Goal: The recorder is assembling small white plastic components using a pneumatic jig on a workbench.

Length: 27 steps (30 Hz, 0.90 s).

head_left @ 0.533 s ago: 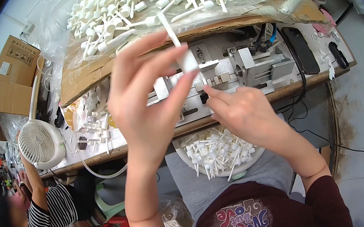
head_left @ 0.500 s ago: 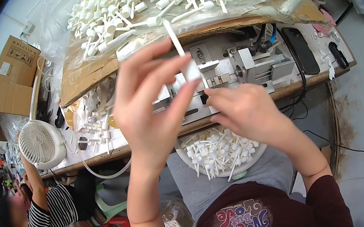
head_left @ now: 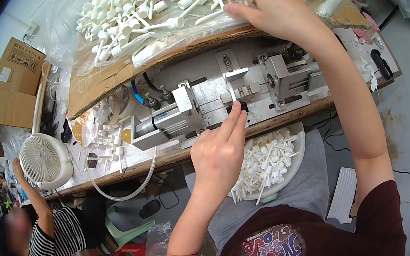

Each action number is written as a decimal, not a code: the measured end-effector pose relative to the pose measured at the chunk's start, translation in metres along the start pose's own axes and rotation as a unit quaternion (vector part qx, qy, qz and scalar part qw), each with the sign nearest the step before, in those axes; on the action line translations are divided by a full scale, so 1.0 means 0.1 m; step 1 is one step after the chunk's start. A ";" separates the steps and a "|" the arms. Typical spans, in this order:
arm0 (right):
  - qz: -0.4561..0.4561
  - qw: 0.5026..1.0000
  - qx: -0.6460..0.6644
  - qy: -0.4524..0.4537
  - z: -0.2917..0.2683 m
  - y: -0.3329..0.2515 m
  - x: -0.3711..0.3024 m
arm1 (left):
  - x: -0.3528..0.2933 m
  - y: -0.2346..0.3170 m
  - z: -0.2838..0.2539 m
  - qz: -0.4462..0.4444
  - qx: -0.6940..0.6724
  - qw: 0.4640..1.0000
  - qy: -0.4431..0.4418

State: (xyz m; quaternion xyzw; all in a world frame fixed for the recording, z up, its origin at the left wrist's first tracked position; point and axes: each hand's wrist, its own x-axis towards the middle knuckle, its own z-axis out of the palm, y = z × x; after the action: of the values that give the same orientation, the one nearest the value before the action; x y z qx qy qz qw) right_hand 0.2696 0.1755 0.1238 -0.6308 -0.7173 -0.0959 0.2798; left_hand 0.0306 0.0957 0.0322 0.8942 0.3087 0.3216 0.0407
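Pale wall (head_left: pixel 19 17) and an upright cardboard box (head_left: pixel 16 90) stand behind a wood-edged table (head_left: pixel 175 156) bearing a metal fixture (head_left: pixel 216 103). Beyond it, a cardboard sheet (head_left: pixel 102 92) carries clear plastic (head_left: pixel 61 38) and a heap of white capped sticks (head_left: pixel 148 11); a round basin (head_left: pixel 299 154) on the person's lap (head_left: pixel 310 181) holds more. At the fixture, the left hand (head_left: pixel 216 157) points two fingers against a slim white stick (head_left: pixel 233 93), its grip hidden; the right hand (head_left: pixel 277 7), thumb and fingers parted, is over the heap.

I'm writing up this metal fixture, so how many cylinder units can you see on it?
2. One unit is left of the fingertips of your left hand, the other unit right of them, its outer end partly covered by your right forearm. Others could be hidden.
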 end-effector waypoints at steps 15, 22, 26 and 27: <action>-0.033 0.997 0.070 0.003 0.08 0.13 -0.03 | 0.05 -0.04 -0.04 -0.012 -0.013 1.000 -0.025; 0.001 0.986 0.036 0.164 -0.06 0.00 -0.27 | 0.14 -0.01 -0.21 -0.011 -0.107 0.994 0.006; 0.034 0.961 0.163 0.219 -0.09 0.03 -0.40 | 0.19 0.00 -0.22 -0.087 -0.281 0.954 0.063; 0.069 0.951 0.225 0.201 -0.12 0.04 -0.45 | 0.21 -0.02 -0.26 -0.097 -0.312 0.945 0.035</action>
State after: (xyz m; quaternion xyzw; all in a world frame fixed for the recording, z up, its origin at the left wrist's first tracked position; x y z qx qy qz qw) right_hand 0.2788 0.1317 0.1098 -0.5670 -0.6041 -0.0374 0.5586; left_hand 0.0262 0.1065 0.0636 0.7910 0.2792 0.4272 0.3374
